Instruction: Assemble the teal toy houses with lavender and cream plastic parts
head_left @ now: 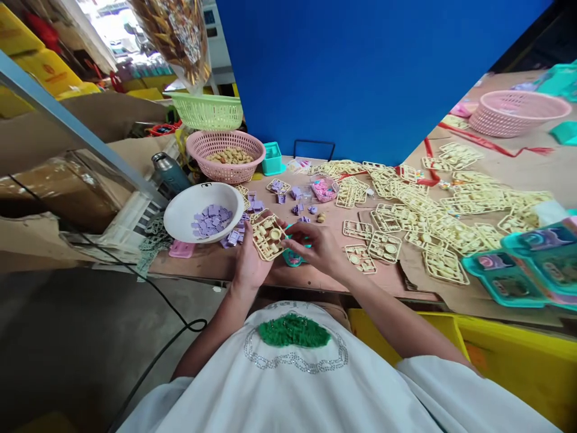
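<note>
My left hand point(252, 258) holds a cream plastic sprue frame point(267, 236) with small moulded parts, tilted up over the bench edge. At the frame's right side, the fingertips of my right hand point(315, 243) pinch its edge or a part on it; which one I cannot make out. Partly hidden behind both hands is a teal container point(293, 257). Small purple plastic pieces point(255, 203) lie on the bench just beyond my left hand. A white bowl point(178, 219) with flat purple pieces stands to the left. Several more cream sprue frames point(385, 245) are spread to the right.
A pink basket point(198, 155) of tan pieces stands behind the bowl, a green basket point(207, 111) above it. Nearby is a metal flask point(171, 171). A blue panel point(333, 78) rises at the back. Teal cases point(518, 270) lie at right, yellow crates point(518, 361) below.
</note>
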